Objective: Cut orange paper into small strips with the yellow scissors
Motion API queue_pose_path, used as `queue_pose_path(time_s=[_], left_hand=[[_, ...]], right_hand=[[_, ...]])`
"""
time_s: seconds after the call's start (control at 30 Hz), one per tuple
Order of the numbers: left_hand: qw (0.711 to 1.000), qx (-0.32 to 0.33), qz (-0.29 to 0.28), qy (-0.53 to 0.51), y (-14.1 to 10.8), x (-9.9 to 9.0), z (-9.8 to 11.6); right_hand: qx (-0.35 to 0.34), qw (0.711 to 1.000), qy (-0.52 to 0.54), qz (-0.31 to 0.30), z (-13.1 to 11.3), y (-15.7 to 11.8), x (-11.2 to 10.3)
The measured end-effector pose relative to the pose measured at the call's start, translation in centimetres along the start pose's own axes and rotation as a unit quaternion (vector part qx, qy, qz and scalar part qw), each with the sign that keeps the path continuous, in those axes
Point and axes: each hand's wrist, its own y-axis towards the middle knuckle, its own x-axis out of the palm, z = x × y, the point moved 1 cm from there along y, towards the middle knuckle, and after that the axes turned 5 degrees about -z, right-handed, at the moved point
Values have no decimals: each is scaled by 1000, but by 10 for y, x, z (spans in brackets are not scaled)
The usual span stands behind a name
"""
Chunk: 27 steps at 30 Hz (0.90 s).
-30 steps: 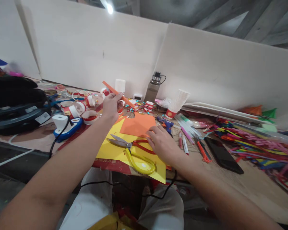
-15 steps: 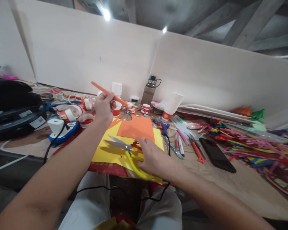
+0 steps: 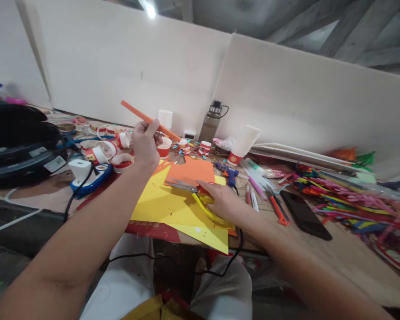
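My left hand (image 3: pixel 146 141) is closed on a narrow orange paper strip (image 3: pixel 133 110), raised above the table and slanting down to the right. In my right hand (image 3: pixel 222 202) is a pair of scissors (image 3: pixel 186 186) with yellow handles, the fingers wrapped round them and the blades pointing left. Under the blades lies an orange sheet (image 3: pixel 200 171) with a notch cut in its far edge. It rests on yellow sheets (image 3: pixel 160 206) near the table's front edge.
Left stand cut paper cups (image 3: pixel 122 162) and a blue power strip (image 3: pixel 92 180). Behind are a water bottle (image 3: pixel 210 122) and stacked paper cups (image 3: pixel 243 146). To the right lie a glue gun (image 3: pixel 231 174), markers (image 3: pixel 254 198), a phone (image 3: pixel 305 215) and colourful pipe cleaners (image 3: pixel 350 195).
My right hand has moved the scissors right and away from me, over the orange sheet, and the blades look closer together. My left hand still holds the strip, slightly higher in view.
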Motion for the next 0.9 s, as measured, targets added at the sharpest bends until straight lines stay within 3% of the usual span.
queue_pose_path(time_s=[0.4, 0.63, 0.7, 0.8, 0.9], left_hand=[[1000, -29, -3, -1, 1, 0, 1], [995, -85, 19, -39, 17, -13, 6], [991, -122, 22, -52, 18, -13, 3], [983, -171, -24, -68, 12, -8, -5], [975, -195, -85, -65, 3, -3, -11]], right_hand=[[2, 999, 27, -32, -20, -22, -10], [-9, 984, 161, -75, -13, -42, -28], [-31, 964, 259, -51, -8, -42, -32], [-50, 914, 399, 45, -4, -31, -37], [-37, 897, 421, 132, -4, -9, -40]])
